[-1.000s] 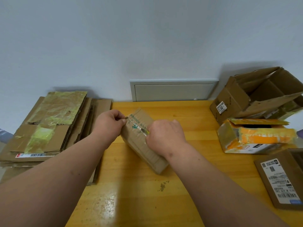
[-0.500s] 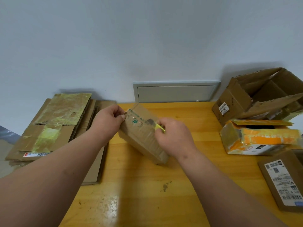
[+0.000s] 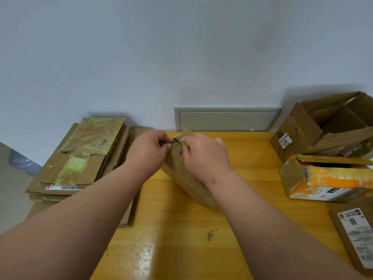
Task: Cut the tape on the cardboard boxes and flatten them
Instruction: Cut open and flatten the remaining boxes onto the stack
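You are working at the yellow wooden table (image 3: 238, 172), and everything here is placed against it: the small brown cardboard box with green print (image 3: 181, 170) is standing tilted near the table's far middle, its lower end resting on the tabletop and its upper end raised toward the wall. Your left hand (image 3: 148, 152) is curling its fingers at the box's upper left edge and gripping it there. Your right hand (image 3: 205, 156) is curling around the yellow-handled cutter (image 3: 179, 142), pinching it so that the short blade is lying against the box's top corner, right between your two hands. Off the table's left edge the stack of flattened brown cardboard sheets with yellowish tape (image 3: 80, 160) is lying flat. At the table's far right corner the large open brown cardboard box (image 3: 323, 128) is sitting with its flaps up, and just nearer you beside it the torn orange-and-white box (image 3: 327, 180) is resting. At the table's near right edge the flat brown parcel with a white shipping label (image 3: 355, 237) is lying
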### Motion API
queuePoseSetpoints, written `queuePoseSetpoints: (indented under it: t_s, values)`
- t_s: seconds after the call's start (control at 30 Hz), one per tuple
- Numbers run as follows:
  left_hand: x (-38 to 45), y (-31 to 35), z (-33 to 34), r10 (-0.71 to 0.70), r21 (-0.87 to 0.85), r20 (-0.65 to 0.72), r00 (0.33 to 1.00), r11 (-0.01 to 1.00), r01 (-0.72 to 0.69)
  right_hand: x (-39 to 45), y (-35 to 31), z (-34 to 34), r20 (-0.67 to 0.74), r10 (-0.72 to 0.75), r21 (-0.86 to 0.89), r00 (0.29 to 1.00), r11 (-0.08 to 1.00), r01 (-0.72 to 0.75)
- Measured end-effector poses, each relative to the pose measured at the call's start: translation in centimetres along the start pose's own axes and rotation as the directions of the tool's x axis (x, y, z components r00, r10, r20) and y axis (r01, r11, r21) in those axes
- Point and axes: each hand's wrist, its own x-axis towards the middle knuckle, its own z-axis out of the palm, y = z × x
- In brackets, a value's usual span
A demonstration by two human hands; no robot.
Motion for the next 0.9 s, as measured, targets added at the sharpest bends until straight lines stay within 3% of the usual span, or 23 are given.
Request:
queuePoseSetpoints:
  t_s: [0.6, 0.9]
  values:
    - [-0.3, -1.6, 0.3, -0.122, -0.013, -0.015, 0.992, 0.992, 0.122, -2.5, 1.3, 0.0, 0.200, 0.050, -0.106, 0.978, 0.994, -0.029]
    - [-0.5, -1.9, 0.2, -0.157, -0.030, -0.024, 0.987, 0.987, 0.156, -3.5, 2.2, -0.2, 0.236, 0.055, -0.132, 0.970, 0.991, -0.024]
